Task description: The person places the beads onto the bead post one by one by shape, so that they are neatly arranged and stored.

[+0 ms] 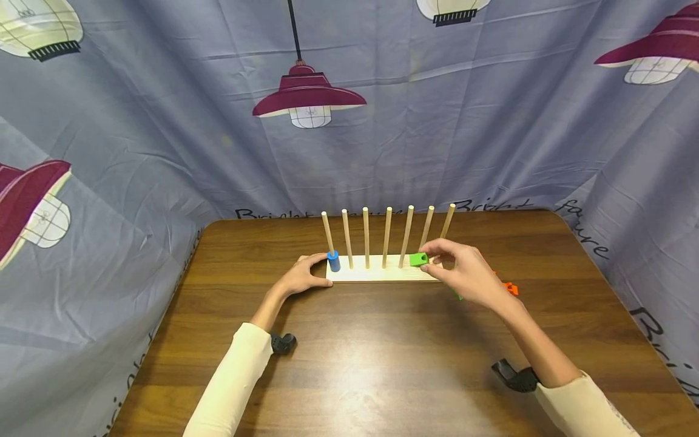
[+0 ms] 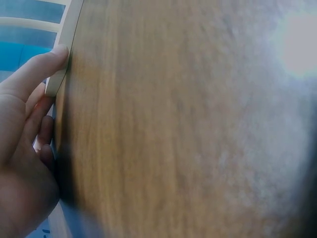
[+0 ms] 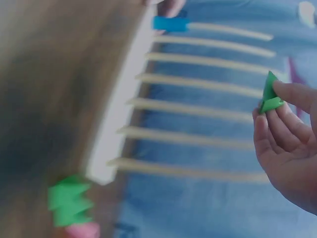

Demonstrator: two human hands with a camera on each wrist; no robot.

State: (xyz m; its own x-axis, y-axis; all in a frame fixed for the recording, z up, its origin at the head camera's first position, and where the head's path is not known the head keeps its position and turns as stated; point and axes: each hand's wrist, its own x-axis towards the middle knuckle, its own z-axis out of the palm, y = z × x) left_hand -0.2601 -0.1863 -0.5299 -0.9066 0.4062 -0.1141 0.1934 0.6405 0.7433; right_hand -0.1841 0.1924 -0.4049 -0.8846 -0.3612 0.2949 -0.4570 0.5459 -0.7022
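A pale wooden peg board (image 1: 377, 275) with a row of several upright pegs (image 1: 366, 238) lies across the table. My left hand (image 1: 299, 277) grips its left end, with the thumb (image 2: 47, 64) against the front corner and the other fingers behind. Around the leftmost peg, at its foot, sits a blue cylinder (image 1: 334, 262). Between thumb and fingertips my right hand (image 1: 468, 274) pinches a green block (image 1: 418, 259) with a hole. In the right wrist view, this green piece (image 3: 271, 99) shows an angular side and is held up near the upper part of the pegs.
Several green pieces (image 3: 70, 201) lie on the table by the board's right end, with a blurred pinkish-red piece (image 3: 83, 230) beside them. Orange pieces (image 1: 511, 288) lie right of my right hand, partly hidden by it. A grey curtain (image 1: 382, 152) hangs behind the table (image 1: 349, 352).
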